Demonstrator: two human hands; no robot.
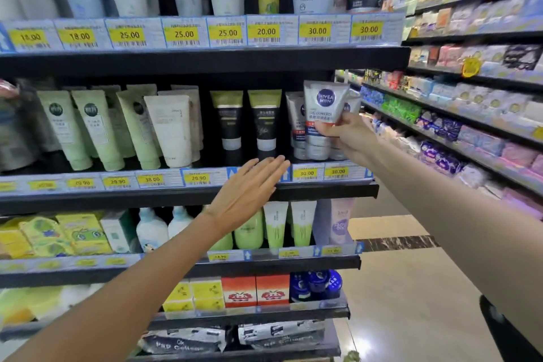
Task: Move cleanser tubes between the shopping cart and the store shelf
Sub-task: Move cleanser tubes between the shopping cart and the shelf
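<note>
Silver-grey plastic cleanser tube (pixel 325 104) with a round blue logo, cap downward, is pinched near its lower half by the right hand (pixel 346 134), thumb on the printed front and fingers curled behind. Held upright, it sits at the right end of the black metal store shelf (pixel 188 195), in front of a row of matching silver-grey tubes (pixel 298 126) standing on the second board from the top; whether it touches those tubes cannot be told, since the hand hides its lower end.

Left hand (pixel 249 191), palm away from the camera, is spread flat with straight fingers and grasps nothing; its fingertips lie over the front edge of the same board, beside the yellow price labels (pixel 307 173).

Further left on that board stand two black tubes with olive-green tops (pixel 245 119), then a white tube (pixel 170 129) and several pale green tubes (pixel 88 126), all cap down and leaning slightly.

Upper board: white, yellow and orange tubes above a strip of yellow price tags (pixel 266 31).

Lower boards: green bottles and tubes (pixel 276 226), yellow packets (pixel 67 233), and red and yellow boxes (pixel 255 291).

Right edge of view: long aisle shelves (pixel 470 114) of pastel packs above a glossy beige floor (pixel 411 303).
</note>
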